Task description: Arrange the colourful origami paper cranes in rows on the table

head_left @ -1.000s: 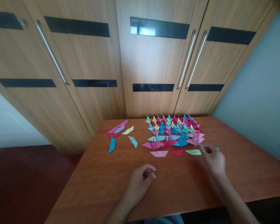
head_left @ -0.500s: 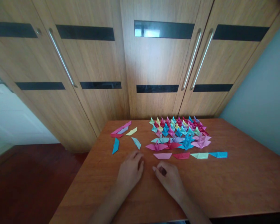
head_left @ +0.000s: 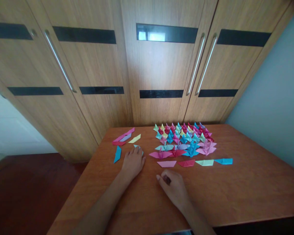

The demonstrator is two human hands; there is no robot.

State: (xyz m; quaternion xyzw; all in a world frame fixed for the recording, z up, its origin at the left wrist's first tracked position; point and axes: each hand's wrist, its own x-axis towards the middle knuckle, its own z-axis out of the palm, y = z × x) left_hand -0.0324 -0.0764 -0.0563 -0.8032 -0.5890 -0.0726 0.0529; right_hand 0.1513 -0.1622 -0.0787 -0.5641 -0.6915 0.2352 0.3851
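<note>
My left hand lies palm down, fingers stretched out over a pale teal folded paper strip, which it partly covers. My right hand rests on the table with its fingers curled in, and nothing shows in them. Just beyond it runs a row of flat folded strips: a pink strip, a red strip, a pale green strip and a blue strip. Behind these, several colourful origami cranes stand close together in rows.
Left of my left hand lies a blue folded strip. Farther back are a yellow strip and a small group of pink, purple and red strips. A wooden wardrobe rises behind the brown table.
My left hand has moved forward, onto the pale teal strip, which was uncovered before. My right hand keeps its curled pose on the table. The view has shifted slightly.
</note>
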